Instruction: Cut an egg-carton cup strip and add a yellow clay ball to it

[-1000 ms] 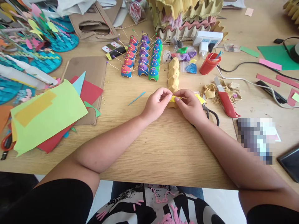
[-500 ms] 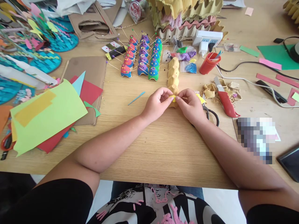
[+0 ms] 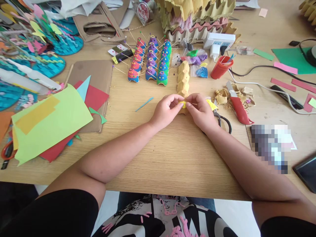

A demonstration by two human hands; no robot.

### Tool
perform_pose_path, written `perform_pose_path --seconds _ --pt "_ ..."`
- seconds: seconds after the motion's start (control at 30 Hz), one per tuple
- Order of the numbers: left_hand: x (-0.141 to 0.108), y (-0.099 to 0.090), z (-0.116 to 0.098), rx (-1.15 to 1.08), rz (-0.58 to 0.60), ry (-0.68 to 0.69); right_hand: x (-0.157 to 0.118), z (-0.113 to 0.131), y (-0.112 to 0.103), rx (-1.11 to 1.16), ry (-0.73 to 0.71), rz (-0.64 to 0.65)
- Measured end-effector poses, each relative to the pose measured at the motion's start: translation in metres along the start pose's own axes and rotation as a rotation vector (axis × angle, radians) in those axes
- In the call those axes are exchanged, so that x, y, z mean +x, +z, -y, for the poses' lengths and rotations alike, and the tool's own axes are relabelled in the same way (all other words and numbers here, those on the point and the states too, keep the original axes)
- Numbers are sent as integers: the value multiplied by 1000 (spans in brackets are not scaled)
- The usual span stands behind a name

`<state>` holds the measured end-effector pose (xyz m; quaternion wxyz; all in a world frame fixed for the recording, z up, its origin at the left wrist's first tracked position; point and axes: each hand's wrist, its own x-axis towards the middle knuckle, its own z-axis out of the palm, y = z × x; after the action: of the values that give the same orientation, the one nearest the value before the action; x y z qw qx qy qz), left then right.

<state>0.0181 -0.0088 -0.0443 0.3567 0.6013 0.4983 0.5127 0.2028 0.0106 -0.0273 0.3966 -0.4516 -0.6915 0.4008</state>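
Note:
Between my fingertips is a small piece of yellow clay [image 3: 183, 104]. My left hand [image 3: 168, 110] pinches it from the left, and my right hand [image 3: 200, 111] pinches it from the right. Both hands are over the near end of a pale yellow egg-carton strip [image 3: 183, 79], hiding part of it. A yellow packet [image 3: 211, 104] and black-handled scissors [image 3: 225, 123] lie by my right hand, which partly covers them. Left of my left hand is a thin blue stick [image 3: 144, 104]. Three painted carton caterpillars, red [image 3: 135, 65], purple [image 3: 151, 62] and green [image 3: 163, 67], stand beyond.
A red-handled knife [image 3: 239, 110] lies on carton scraps at the right. Behind it stand a red cup [image 3: 220, 69] and a white power strip [image 3: 219, 39] with cables. Coloured paper [image 3: 54, 121] and cardboard [image 3: 96, 75] lie left. Egg cartons [image 3: 197, 14] are stacked at the back.

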Motion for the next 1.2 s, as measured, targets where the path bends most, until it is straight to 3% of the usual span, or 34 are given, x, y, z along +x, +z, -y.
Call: perform_pose_path --seconds 0.7,1.2 --pt "2 -2 -1 -144 -8 -55 1 -2 -3 -107 -68 28" --pt "1 -1 0 -71 -2 -27 2 -5 -2 -149 -102 15"
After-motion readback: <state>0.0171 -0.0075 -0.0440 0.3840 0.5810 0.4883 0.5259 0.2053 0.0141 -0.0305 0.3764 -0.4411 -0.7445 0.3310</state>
